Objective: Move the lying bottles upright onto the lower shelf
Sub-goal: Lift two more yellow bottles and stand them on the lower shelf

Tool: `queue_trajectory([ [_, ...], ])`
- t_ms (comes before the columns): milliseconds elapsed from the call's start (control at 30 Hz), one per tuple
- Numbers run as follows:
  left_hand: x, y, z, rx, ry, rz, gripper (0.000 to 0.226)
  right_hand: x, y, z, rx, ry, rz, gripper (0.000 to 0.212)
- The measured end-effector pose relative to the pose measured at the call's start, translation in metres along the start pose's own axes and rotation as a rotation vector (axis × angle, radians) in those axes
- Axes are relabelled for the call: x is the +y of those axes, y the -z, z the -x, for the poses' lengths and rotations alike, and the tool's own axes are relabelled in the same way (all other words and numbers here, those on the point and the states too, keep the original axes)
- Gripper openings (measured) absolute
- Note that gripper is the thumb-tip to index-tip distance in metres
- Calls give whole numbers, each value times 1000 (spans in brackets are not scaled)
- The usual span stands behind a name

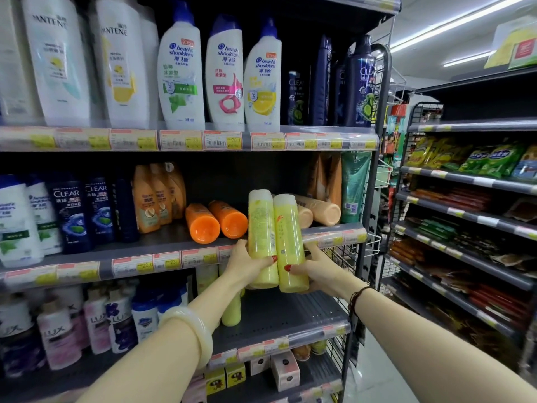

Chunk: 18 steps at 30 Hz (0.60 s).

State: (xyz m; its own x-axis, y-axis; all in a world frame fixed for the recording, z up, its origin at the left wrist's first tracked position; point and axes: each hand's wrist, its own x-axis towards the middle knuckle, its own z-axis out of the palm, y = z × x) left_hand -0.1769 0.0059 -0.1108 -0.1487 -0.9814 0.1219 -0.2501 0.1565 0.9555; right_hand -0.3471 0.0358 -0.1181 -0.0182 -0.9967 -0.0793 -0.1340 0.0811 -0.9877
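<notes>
In the head view, two yellow bottles (276, 237) are held side by side, long axes near vertical, the left hand (247, 264) and right hand (316, 271) each clamped on one. The lower shelf (290, 315) lies directly beneath their bases, while two orange bottles (216, 221) remain lying on the middle shelf (139, 248).

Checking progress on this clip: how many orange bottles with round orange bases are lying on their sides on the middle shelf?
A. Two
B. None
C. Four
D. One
A: two orange bottles lie side by side on the middle shelf, bases toward the camera, left of the two yellow bottles being held.
</notes>
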Motion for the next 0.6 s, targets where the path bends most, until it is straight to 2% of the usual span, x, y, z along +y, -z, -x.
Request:
queue_trajectory([
  [100, -4, -4, -3, -14, 67, 172, 58, 8, -1, -4, 30, 9, -47, 62],
  [233, -9, -6, -7, -54, 127, 336, 52, 15, -2, -7, 93, 64, -52, 50],
  [300, -11, -5, -9, -76, 132, 364, 53, 17, -2, -7, 108, 80, -40, 45],
  [433, -14, -4, -12, -105, 143, 385, 54, 19, -1, -10, 63, 81, -67, 48],
  [600, -15, -1, -8, -122, 132, 361, 69, 16, 1, -10, 72, 54, -159, 44],
])
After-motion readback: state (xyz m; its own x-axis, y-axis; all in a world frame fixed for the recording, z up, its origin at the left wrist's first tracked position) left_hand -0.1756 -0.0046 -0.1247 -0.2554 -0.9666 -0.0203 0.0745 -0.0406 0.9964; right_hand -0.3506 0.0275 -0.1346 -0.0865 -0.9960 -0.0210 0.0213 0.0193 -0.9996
